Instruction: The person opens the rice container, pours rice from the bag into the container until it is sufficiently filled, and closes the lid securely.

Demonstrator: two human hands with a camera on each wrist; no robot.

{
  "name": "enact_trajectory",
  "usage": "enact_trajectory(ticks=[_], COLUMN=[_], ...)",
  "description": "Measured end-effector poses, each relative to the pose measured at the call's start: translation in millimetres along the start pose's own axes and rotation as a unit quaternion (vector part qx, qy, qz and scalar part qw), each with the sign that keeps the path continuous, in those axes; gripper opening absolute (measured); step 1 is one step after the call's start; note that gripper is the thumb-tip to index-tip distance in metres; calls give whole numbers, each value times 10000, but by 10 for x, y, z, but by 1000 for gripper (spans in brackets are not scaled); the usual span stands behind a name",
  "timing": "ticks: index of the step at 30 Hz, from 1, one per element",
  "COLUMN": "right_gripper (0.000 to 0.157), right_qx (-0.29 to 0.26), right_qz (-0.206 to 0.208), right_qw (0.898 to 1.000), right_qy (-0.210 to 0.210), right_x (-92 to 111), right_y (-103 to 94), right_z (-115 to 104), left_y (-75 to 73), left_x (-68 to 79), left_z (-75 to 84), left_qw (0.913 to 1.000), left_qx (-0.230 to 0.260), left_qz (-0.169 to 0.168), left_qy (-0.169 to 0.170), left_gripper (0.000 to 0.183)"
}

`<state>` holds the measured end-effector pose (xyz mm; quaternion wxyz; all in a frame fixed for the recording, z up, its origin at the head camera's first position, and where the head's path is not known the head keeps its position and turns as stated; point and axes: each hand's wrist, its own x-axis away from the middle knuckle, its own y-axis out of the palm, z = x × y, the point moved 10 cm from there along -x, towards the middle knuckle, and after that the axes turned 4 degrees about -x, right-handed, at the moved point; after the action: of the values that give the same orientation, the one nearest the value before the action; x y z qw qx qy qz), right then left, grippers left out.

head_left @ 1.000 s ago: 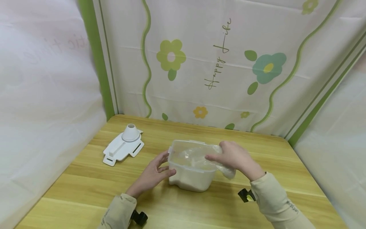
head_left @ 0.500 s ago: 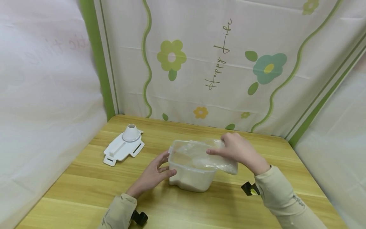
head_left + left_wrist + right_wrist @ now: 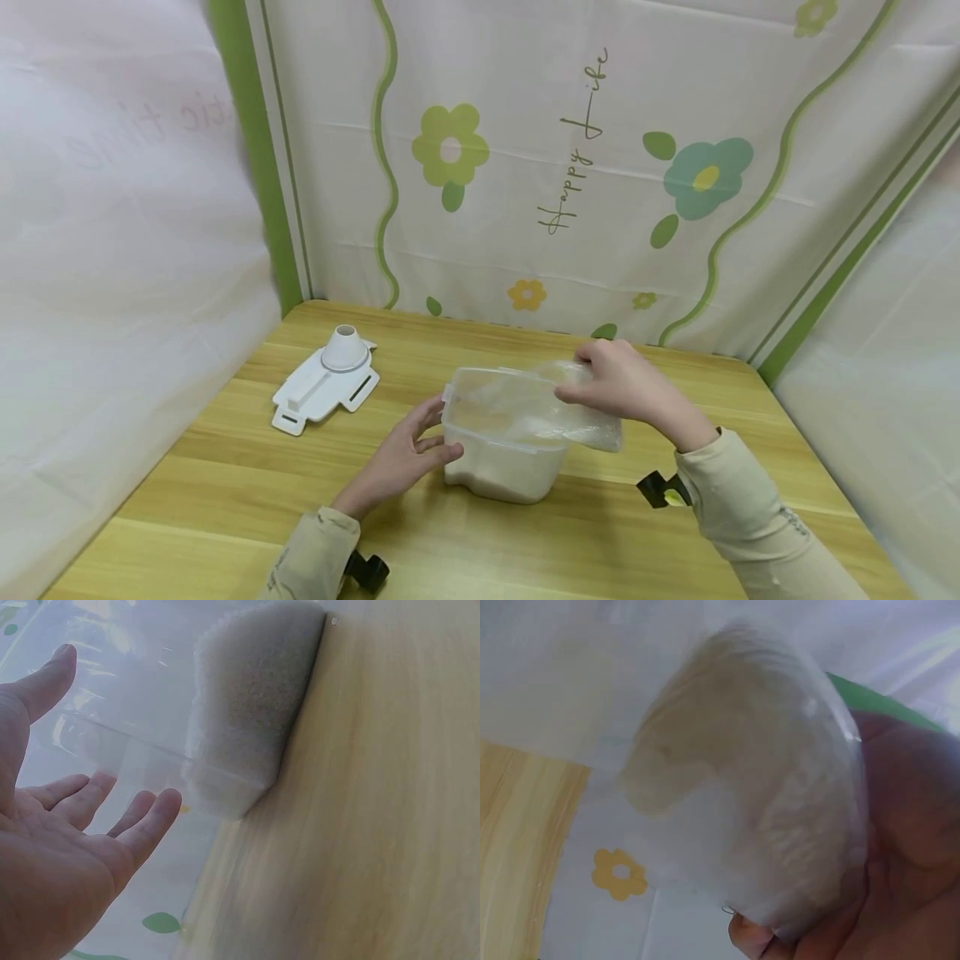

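A clear plastic container [image 3: 504, 467], partly filled with white grains [image 3: 247, 712], stands on the table. My left hand [image 3: 401, 458] is at its left side, fingers spread along the wall and thumb toward the front; in the left wrist view the left hand [image 3: 82, 825] has its fingers loosely extended. Over the container's right rim my right hand [image 3: 626, 387] grips a clear plastic bag [image 3: 596, 432], tilted with its left part reaching over the opening. Pale contents show through the bag [image 3: 742, 757] in the blurred right wrist view. Whether grains are pouring out, I cannot tell.
A white lid [image 3: 322, 387] with side clips and a cone-shaped spout [image 3: 345, 348] lies at the back left of the wooden table [image 3: 187, 500]. Patterned fabric [image 3: 495, 233] hangs behind the table and on both sides.
My right hand has risen slightly and shifted right with the bag. The bag's hanging right end has lifted. My left hand, the container and the lid have stayed in place.
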<state>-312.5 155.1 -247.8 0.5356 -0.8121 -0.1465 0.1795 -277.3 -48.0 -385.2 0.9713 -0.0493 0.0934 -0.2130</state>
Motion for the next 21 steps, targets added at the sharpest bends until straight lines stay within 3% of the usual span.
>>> enact_trajectory(ticks=[3,9,13,17,21], right_gripper=[18,31,36,36,33], right_qx=[-169,-429,-981,-1534,-1725], right_qz=[-77,-143,-284,-469,-552], right_qw=[9998,9989,9947,9868,9832], right_qy=[-104,-78,-151,-215,-222], right_x=[6,8,22,43,55], right_y=[-38,-95,-113,-115,-120], right_z=[-28,-18,-18,-44,-72], left_y=[0,-4,-1,-2,-2], left_x=[-2,-1,0,2,2], left_z=[3,4,-2,-16,-12], left_qw=[10000,10000,10000,9999,9999], left_qx=[-8,-14,6,33,37], left_qz=[10,73,60,40,28], left_qy=[17,-2,-47,-115,-102], left_gripper=[70,68,69,68,68])
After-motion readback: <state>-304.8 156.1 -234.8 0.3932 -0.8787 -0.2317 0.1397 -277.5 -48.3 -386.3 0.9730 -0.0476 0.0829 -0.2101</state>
